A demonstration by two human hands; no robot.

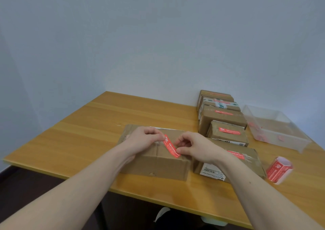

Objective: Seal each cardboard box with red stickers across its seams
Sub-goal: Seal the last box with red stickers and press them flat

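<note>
Both bare forearms reach in from the near edge toward a brown cardboard box [154,152] lying on the light wooden surface [88,124], close to its front edge. On the box top, a long red sticker with white print [172,146] runs at a slant across the centre seam. The left hand [144,138] pinches the sticker's far end between curled fingers and thumb, and the right hand [195,149] pinches its near end the same way, fingers curled, thumb tip on the red strip. Whether the strip is fully pressed flat cannot be told. Just right of this box, partly under the right wrist, lies a second cardboard box with a white printed label [228,164] and a red strip on top. Behind it a row of further cardboard boxes [223,117] runs back to the pale wall [158,36], several with red stickers on top. At the right edge stands a clear plastic tray [276,127] holding small red scraps, and nearer lies a roll of red stickers [279,170].
</note>
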